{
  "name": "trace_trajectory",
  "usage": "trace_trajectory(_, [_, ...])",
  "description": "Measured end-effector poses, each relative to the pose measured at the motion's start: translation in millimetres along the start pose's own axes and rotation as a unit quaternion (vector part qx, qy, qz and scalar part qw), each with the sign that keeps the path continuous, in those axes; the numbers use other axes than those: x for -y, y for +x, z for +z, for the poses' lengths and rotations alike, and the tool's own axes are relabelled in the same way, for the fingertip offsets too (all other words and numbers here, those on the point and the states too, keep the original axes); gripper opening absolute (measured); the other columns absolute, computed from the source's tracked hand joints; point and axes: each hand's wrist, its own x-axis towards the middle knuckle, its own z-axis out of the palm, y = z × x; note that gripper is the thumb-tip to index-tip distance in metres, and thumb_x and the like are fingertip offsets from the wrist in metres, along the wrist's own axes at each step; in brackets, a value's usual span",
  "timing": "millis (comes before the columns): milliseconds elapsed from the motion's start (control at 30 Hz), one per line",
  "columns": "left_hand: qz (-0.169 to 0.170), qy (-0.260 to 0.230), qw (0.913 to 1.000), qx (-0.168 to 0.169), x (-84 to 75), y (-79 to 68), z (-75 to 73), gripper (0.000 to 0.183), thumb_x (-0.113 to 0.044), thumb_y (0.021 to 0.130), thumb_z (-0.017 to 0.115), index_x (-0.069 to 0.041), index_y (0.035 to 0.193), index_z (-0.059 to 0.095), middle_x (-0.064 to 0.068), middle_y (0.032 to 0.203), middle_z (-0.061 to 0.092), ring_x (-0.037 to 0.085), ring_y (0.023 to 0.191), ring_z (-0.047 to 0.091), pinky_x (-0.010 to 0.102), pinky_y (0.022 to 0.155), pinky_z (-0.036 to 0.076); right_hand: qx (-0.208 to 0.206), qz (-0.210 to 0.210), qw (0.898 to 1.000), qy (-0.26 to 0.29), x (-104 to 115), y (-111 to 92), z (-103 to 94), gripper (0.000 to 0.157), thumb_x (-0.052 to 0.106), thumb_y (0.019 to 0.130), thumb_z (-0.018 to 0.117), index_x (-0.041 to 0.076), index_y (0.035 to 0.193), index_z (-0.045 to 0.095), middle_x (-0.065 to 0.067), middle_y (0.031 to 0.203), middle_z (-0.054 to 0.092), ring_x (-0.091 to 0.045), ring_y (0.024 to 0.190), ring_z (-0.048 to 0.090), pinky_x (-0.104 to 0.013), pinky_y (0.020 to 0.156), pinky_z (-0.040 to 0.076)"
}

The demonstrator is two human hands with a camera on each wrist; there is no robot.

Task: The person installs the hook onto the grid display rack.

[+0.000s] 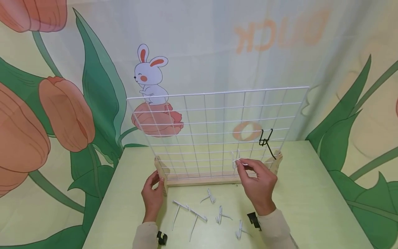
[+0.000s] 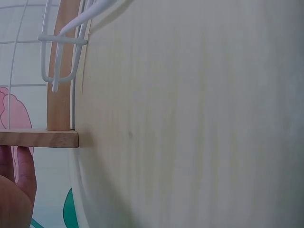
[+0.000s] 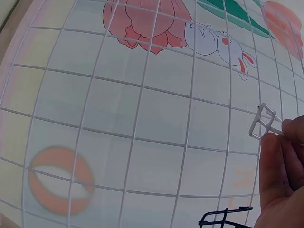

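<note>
My right hand pinches a white wire hook between thumb and fingers, close in front of the white grid panel. The panel stands upright in a wooden stand. My left hand holds the stand's left end piece, with thumb and fingertips at its edge. A black wire hook hangs on the right part of the grid. Several more white hooks lie on the table in front of the stand, and one white hook shows large in the left wrist view.
The stand sits on a pale yellow-green table. Behind it hangs a curtain printed with tulips and a rabbit. A black wrist mount is by the right cuff, another by the left.
</note>
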Motion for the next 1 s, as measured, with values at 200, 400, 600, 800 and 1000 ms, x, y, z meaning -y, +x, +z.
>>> trace_trajectory(200, [-0.003, -0.004, 1.0, -0.005, 2.6, -1.2, 0.2, 0.038, -0.008, 0.093, 0.069, -0.014, 0.131, 0.064, 0.013, 0.118, 0.068, 0.028, 0.109, 0.063, 0.014, 0.075, 0.054, -0.003, -0.013, 1.0, -0.014, 2, 13, 5.1, 0.018, 0.002, 0.072, 0.085, 0.005, 0.088, 0.079, -0.009, 0.083, 0.076, -0.019, 0.065, 0.071, -0.015, 0.075, 0.055])
trace_trajectory(400, [0.001, 0.008, 0.9999, -0.011, 4.5, -1.1, 2.3, 0.039, -0.008, 0.094, 0.068, -0.015, 0.132, 0.063, 0.012, 0.119, 0.068, 0.028, 0.11, 0.063, 0.013, 0.075, 0.053, -0.006, -0.015, 1.0, -0.024, 2, 29, 8.9, 0.016, 0.005, 0.073, 0.086, 0.005, 0.088, 0.079, -0.008, 0.084, 0.077, -0.02, 0.065, 0.072, -0.014, 0.076, 0.054])
trace_trajectory(600, [0.003, 0.006, 0.9999, -0.013, 3.6, -0.3, 2.8, 0.039, -0.008, 0.093, 0.068, -0.014, 0.132, 0.063, 0.012, 0.119, 0.068, 0.027, 0.11, 0.063, 0.012, 0.074, 0.053, 0.001, -0.02, 0.999, -0.027, -1, 39, 14.4, 0.015, 0.007, 0.076, 0.085, 0.006, 0.09, 0.079, -0.006, 0.085, 0.076, -0.019, 0.068, 0.072, -0.015, 0.076, 0.054])
trace_trajectory(800, [0.005, -0.001, 0.9999, -0.01, 2.7, 0.1, 2.9, 0.039, -0.007, 0.093, 0.069, -0.013, 0.131, 0.064, 0.014, 0.119, 0.069, 0.029, 0.109, 0.063, 0.012, 0.074, 0.053, -0.003, -0.031, 0.998, -0.051, -5, 44, 21.7, 0.012, 0.01, 0.078, 0.083, 0.007, 0.088, 0.078, -0.005, 0.084, 0.076, -0.018, 0.068, 0.072, -0.024, 0.071, 0.057])
trace_trajectory(1000, [0.004, 0.001, 0.9999, -0.014, 3.2, 0.3, 3.3, 0.038, -0.008, 0.093, 0.069, -0.015, 0.13, 0.064, 0.013, 0.119, 0.069, 0.029, 0.108, 0.064, 0.016, 0.076, 0.055, -0.008, -0.045, 0.998, -0.05, -5, 48, 26.9, 0.011, 0.01, 0.08, 0.082, 0.005, 0.089, 0.078, -0.006, 0.084, 0.076, -0.018, 0.068, 0.072, -0.028, 0.069, 0.058])
